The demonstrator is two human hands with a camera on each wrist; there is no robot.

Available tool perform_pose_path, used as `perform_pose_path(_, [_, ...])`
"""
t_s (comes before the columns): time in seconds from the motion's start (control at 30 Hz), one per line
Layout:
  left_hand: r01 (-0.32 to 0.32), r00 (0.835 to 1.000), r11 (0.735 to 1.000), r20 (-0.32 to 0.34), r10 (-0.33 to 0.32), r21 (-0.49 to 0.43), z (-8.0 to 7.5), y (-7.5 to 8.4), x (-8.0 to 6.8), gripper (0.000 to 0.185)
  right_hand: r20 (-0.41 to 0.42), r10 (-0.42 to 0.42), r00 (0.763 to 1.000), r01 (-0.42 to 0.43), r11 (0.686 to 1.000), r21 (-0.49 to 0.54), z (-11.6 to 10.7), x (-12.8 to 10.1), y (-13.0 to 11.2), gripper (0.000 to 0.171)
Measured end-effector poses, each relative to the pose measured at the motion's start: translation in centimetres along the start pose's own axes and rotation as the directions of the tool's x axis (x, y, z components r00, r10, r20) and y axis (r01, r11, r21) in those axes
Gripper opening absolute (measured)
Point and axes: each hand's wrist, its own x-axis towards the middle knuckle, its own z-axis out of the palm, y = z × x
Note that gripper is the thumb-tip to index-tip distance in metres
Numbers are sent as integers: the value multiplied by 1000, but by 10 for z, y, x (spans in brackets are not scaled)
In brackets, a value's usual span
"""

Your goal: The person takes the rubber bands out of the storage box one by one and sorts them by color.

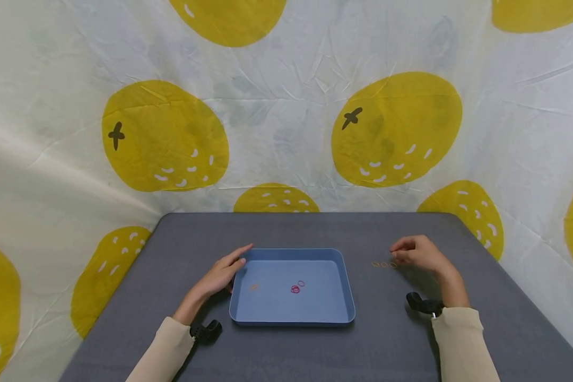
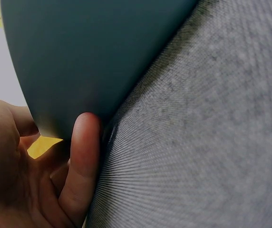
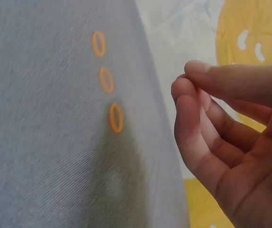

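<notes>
My left hand (image 1: 221, 274) grips the left wall of a shallow blue tray (image 1: 292, 322) near its far corner. Some fingers reach over the rim, while one digit presses low against the outside wall (image 2: 86, 57) in the left wrist view. On the right, my right hand (image 1: 424, 255) hovers above the table, thumb and fingertips brought together with nothing visible between them. Just left of it lie three small orange rubber bands (image 3: 106, 80) in a row. Inside the tray are red rubber bands (image 1: 295, 289) near the middle and orange ones (image 1: 253, 287) toward the left.
The tray and bands stand on a grey cloth-covered table (image 1: 291, 353). A white curtain (image 1: 277, 132) printed with big yellow fruit hangs behind and beside it. Black wrist devices (image 1: 207, 332) sit on both forearms, close over the tabletop.
</notes>
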Motion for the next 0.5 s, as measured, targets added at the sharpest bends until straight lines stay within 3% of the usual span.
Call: perform_pose_path(0.5, [-18, 1000, 1000, 1, 18, 8, 2, -1, -2, 49, -14, -83, 996, 84, 987, 137, -7, -9, -31, 29])
